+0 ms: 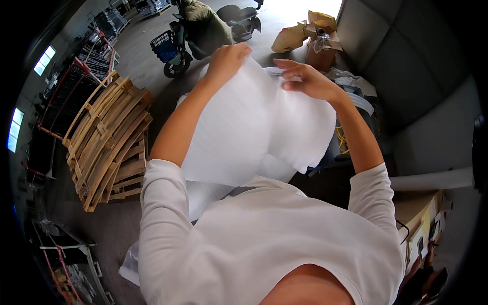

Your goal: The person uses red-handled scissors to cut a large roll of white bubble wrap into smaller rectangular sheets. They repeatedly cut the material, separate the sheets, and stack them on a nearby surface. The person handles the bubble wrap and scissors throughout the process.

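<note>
White-sleeved shoulders fill the foreground, both forearms reaching up to a large white foam sheet (254, 127) held in front of the chest. Left hand (227, 58) has its grip closed over the sheet's top edge; right hand (305, 79) pinches the same edge just beside it with thumb and fingertips, the other fingers spread. Below the grips the sheet sags in loose folds. Such thin foam could tear at the pinch, or slip and drop to the floor near the stacked wooden frames (109, 137) left of it.
</note>
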